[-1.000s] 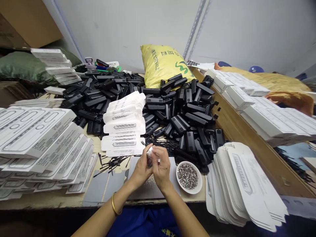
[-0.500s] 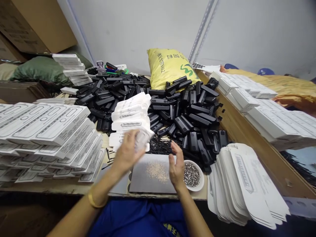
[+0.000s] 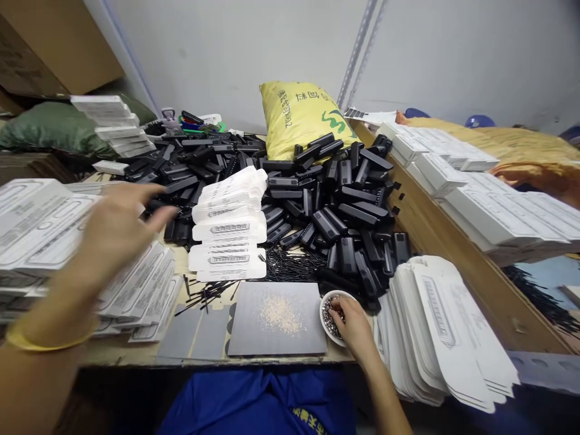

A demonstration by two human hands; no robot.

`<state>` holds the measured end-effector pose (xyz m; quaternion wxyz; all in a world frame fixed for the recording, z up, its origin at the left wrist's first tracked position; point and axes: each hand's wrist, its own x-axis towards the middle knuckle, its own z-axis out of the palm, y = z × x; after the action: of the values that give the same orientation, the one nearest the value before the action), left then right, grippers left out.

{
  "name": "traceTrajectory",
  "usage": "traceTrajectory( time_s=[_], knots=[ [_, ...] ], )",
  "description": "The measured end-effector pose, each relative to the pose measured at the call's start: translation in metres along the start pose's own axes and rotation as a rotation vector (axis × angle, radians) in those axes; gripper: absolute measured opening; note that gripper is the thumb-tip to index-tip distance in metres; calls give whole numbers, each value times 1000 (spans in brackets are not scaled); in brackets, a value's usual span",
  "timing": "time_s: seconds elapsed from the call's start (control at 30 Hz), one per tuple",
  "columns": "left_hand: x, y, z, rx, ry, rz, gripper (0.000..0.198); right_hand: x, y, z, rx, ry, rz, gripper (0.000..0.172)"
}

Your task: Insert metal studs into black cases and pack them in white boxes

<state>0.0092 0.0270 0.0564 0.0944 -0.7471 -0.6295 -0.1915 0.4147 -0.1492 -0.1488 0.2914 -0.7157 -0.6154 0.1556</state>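
Since half a second ago, the left hand has swung out over the stack of white boxes, blurred, its thumb and fingers spread; the white item it carried no longer shows in its grip. Meanwhile the right hand has moved into the white bowl, fingers among the small metal pieces; whether they pinch any, I cannot tell. That bowl sits on the desk, just right of the grey plate. Attention seems to have shifted from the carried item to the metal pieces.
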Motion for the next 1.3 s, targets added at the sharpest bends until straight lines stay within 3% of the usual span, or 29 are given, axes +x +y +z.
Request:
traceTrajectory(
  time_s=[0.07,0.17,0.27,0.37,0.43,0.53,0.67,0.73,0.87,1.0,1.13,1.3],
  knots=[
    [-2,79,46,-259,-301,176,39,1,4,6,-10,-21,1,13],
    [4,170,127,-327,-485,314,32,2,4,7,58,-20,19,14],
    [19,217,190,-327,-557,296,38,2,0,3,188,31,75,16],
    [35,229,217,-355,-623,247,34,0,-8,-1,433,116,229,18],
    [41,224,218,-409,-659,213,32,2,-16,-2,703,160,352,21],
    [39,199,203,-543,-672,151,32,9,-31,0,1146,153,465,23],
    [2,161,166,-791,-612,67,47,22,-56,13,1401,103,501,25],
    [-28,153,147,-1079,-605,-53,51,26,-72,24,1371,103,467,24],
    [-78,156,126,-1907,-633,-641,47,24,-102,42,1095,178,301,15],
    [-96,164,122,-2106,-555,-1049,19,15,-119,48,825,303,111,10],
    [-100,168,120,-2161,-519,-1183,14,9,-124,52,699,372,-2,9],
    [-103,172,114,-2185,-504,-1210,16,9,-123,56,700,427,1,9]
  ],
)
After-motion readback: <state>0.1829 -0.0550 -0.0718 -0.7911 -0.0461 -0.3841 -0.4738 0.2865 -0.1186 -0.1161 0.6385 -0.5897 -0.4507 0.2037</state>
